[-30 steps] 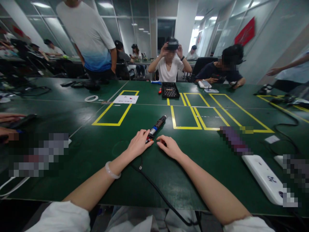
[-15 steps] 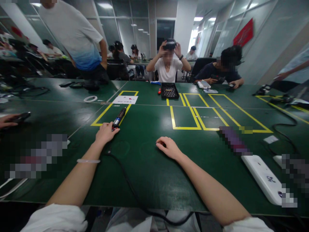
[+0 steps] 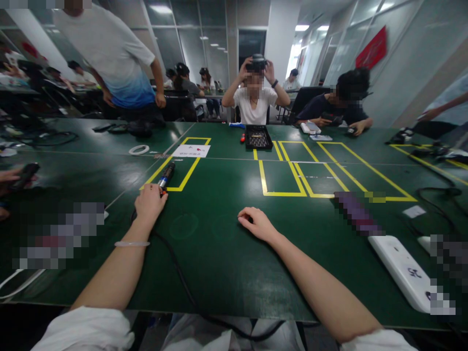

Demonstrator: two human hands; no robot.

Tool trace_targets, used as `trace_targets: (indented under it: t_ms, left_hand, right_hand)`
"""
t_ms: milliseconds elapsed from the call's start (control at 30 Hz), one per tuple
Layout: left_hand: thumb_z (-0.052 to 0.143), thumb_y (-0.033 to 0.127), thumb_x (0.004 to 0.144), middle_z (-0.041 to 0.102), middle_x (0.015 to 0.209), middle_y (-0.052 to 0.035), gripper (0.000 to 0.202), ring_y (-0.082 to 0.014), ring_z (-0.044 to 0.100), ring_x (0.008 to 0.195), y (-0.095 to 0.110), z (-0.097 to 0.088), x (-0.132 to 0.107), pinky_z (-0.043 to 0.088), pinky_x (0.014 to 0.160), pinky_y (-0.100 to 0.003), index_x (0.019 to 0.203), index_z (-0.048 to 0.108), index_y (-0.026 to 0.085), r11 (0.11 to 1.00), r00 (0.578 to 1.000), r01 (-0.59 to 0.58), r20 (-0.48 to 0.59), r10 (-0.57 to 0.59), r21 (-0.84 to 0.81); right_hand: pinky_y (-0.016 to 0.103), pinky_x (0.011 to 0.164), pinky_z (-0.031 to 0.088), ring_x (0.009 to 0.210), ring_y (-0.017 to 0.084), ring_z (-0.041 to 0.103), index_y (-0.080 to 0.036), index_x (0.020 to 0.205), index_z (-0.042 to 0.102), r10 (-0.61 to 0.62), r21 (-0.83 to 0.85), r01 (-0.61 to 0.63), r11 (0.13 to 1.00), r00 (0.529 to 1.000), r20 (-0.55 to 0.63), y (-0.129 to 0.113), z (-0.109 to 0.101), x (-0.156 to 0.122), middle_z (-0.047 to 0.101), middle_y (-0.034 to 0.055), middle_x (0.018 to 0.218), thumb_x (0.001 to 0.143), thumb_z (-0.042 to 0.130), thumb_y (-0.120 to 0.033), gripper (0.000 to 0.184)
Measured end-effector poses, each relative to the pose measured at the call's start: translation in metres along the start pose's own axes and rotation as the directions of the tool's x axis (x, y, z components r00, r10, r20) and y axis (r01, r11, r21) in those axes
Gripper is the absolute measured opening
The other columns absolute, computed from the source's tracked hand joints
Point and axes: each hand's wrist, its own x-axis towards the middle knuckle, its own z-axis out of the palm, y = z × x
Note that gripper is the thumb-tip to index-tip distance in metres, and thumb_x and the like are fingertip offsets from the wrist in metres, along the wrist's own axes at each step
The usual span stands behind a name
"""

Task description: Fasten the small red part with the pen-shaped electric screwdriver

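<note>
My left hand (image 3: pixel 149 202) is closed on the rear end of a corded electric screwdriver (image 3: pixel 166 176), a dark barrel with a blue band, lying on the green table (image 3: pixel 219 253) at the near corner of a yellow-taped rectangle (image 3: pixel 183 161). Its black cable (image 3: pixel 183 287) trails back under my forearm to the table's near edge. My right hand (image 3: pixel 256 223) rests on the table near the middle, fingers loosely curled, holding nothing.
A black tray of bits (image 3: pixel 258 137) and a red-handled tool (image 3: pixel 242 138) lie at the far side. A white paper (image 3: pixel 191 150), a white tape roll (image 3: pixel 139 149) and white power strips (image 3: pixel 402 268) are on the table. Several people sit or stand around.
My left hand has slid the screwdriver from the table's middle to the left, up to the yellow-taped rectangle. My right hand has stayed in place.
</note>
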Motion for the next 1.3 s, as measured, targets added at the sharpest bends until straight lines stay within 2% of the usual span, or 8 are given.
trace_targets:
  t_ms: [233, 367, 533, 667, 800, 900, 1100, 1300]
  left_hand:
    - [0.035, 0.040, 0.093, 0.058, 0.113, -0.0177, 0.039, -0.0320, 0.057, 0.100, 0.011, -0.009, -0.001, 0.045, 0.081, -0.041, 0.111, 0.056, 0.013, 0.998, 0.996, 0.033, -0.078, -0.037, -0.043]
    - [0.040, 0.043, 0.092, 0.066, 0.100, -0.0091, 0.037, -0.0242, 0.061, 0.091, 0.045, -0.016, -0.013, 0.046, 0.082, -0.034, 0.110, 0.059, 0.017, 0.923, 0.989, -0.140, -0.015, 0.144, -0.358]
    - [0.048, 0.044, 0.089, 0.067, 0.104, -0.0061, 0.036, -0.0191, 0.063, 0.090, 0.116, -0.030, -0.052, 0.048, 0.082, -0.031, 0.109, 0.066, 0.021, 0.625, 0.836, -0.354, 0.065, 0.545, -0.696]
    - [0.058, 0.040, 0.084, 0.069, 0.095, -0.0052, 0.036, -0.0172, 0.065, 0.084, 0.156, -0.037, -0.080, 0.050, 0.076, -0.030, 0.113, 0.060, 0.019, 0.451, 0.718, -0.170, 0.203, 0.666, -0.876]
    - [0.063, 0.037, 0.081, 0.068, 0.085, -0.0033, 0.033, -0.0160, 0.065, 0.080, 0.168, -0.036, -0.091, 0.049, 0.073, -0.029, 0.107, 0.056, 0.017, 0.361, 0.662, 0.012, 0.278, 0.696, -0.932]
    - [0.060, 0.038, 0.084, 0.067, 0.089, -0.0040, 0.029, -0.0154, 0.064, 0.082, 0.168, -0.037, -0.095, 0.049, 0.075, -0.028, 0.104, 0.056, 0.017, 0.358, 0.685, -0.002, 0.260, 0.681, -0.934]
    - [0.058, 0.039, 0.086, 0.062, 0.097, -0.0043, 0.024, -0.0151, 0.060, 0.085, 0.169, -0.046, -0.103, 0.049, 0.073, -0.027, 0.098, 0.062, 0.019, 0.403, 0.723, -0.339, 0.039, 0.690, -0.850]
    - [0.056, 0.034, 0.088, 0.066, 0.093, -0.0022, 0.019, -0.0141, 0.062, 0.082, 0.171, -0.043, -0.104, 0.048, 0.075, -0.026, 0.098, 0.062, 0.019, 0.401, 0.739, -0.286, 0.066, 0.670, -0.870]
  right_hand:
    - [0.028, 0.072, 0.039, 0.074, 0.015, 0.056, -0.019, 0.087, 0.064, -0.022, 0.000, 0.022, 1.000, 1.000, -0.003, 0.001, 0.001, 0.001, 0.065, 0.0011, 0.078, 0.090, 0.057, -0.023, 0.008]
    - [0.029, 0.074, 0.040, 0.076, 0.016, 0.057, -0.020, 0.088, 0.063, -0.021, -0.014, 0.021, 1.000, 1.000, -0.004, 0.001, 0.001, 0.000, 0.065, 0.0011, 0.079, 0.090, 0.057, -0.023, 0.008]
    - [0.027, 0.072, 0.042, 0.072, 0.014, 0.058, -0.021, 0.110, 0.057, 0.000, 0.069, 0.000, 0.998, 1.000, -0.004, 0.002, 0.001, -0.001, 0.064, -0.0004, 0.082, 0.088, 0.058, -0.020, 0.023]
    - [0.027, 0.073, 0.045, 0.074, 0.013, 0.059, -0.023, 0.122, 0.050, -0.030, 0.118, 0.029, 0.993, 1.000, 0.005, -0.001, 0.001, -0.002, 0.064, 0.0003, 0.090, 0.085, 0.061, -0.019, 0.038]
    - [0.029, 0.079, 0.045, 0.082, 0.016, 0.059, -0.021, 0.103, 0.058, -0.083, 0.055, 0.083, 0.995, 0.996, 0.008, -0.002, 0.003, -0.003, 0.065, 0.0030, 0.092, 0.088, 0.060, -0.023, 0.015]
    - [0.027, 0.076, 0.044, 0.079, 0.016, 0.059, -0.019, 0.097, 0.059, -0.036, 0.101, 0.035, 0.994, 0.999, 0.015, 0.000, 0.004, -0.002, 0.065, 0.0027, 0.088, 0.089, 0.060, -0.025, 0.010]
    - [0.022, 0.061, 0.040, 0.062, 0.012, 0.055, -0.017, 0.091, 0.059, 0.094, 0.312, -0.106, 0.944, 0.994, 0.052, 0.001, 0.002, 0.000, 0.063, -0.0009, 0.071, 0.092, 0.055, -0.035, 0.019]
    - [0.022, 0.061, 0.039, 0.062, 0.011, 0.054, -0.017, 0.089, 0.058, 0.097, 0.357, -0.101, 0.928, 0.995, 0.028, 0.000, 0.003, -0.001, 0.062, -0.0014, 0.071, 0.092, 0.054, -0.039, 0.022]
